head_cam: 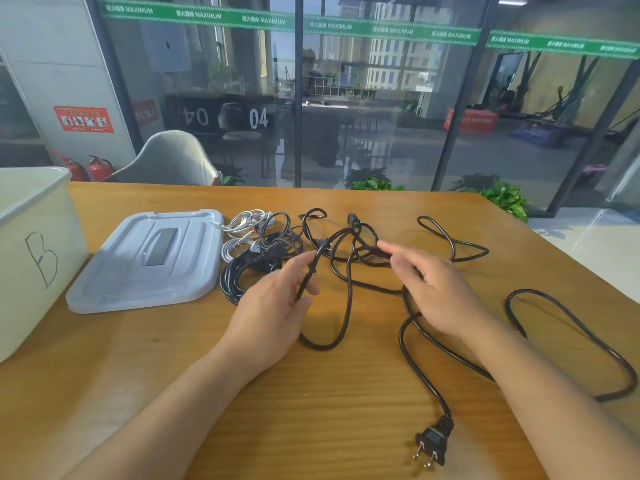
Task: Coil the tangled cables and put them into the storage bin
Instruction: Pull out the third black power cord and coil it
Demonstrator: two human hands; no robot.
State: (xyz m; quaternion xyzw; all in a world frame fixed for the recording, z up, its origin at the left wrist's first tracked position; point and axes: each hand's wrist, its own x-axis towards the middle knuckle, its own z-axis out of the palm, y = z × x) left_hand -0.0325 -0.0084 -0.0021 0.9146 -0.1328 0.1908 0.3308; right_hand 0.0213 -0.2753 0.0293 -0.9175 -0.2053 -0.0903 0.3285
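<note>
Black power cable point(346, 292) sprawled in loose loops across the middle of a wooden surface point(311, 393), its two-pin plug point(433, 441) lying at lower centre-right of the frame and a long loop trailing off toward the right edge. Left hand point(277, 306) at centre frame, thumb and fingers pinching a raised strand of that cable. Right hand point(429, 285) just right of centre, fingers relaxed and stretched forward over the cable, fingertips near a knot of crossing strands, gripping nothing that can be seen. Further tangle point(263, 251) of black and white cables heaped left of centre, just beyond the left hand. Pale grey plastic lid point(149, 261) flat on the surface, left of the tangle and nearly touching it. White storage bin point(31, 251) at far left edge, partly cut off, a handwritten letter B on its side. Beyond the surface, in the upper half of the frame: pale chair point(173, 157), green plants point(502, 199), red fire extinguishers point(97, 168) at left, and a glass wall point(381, 98) with a green banner strip across the top.
</note>
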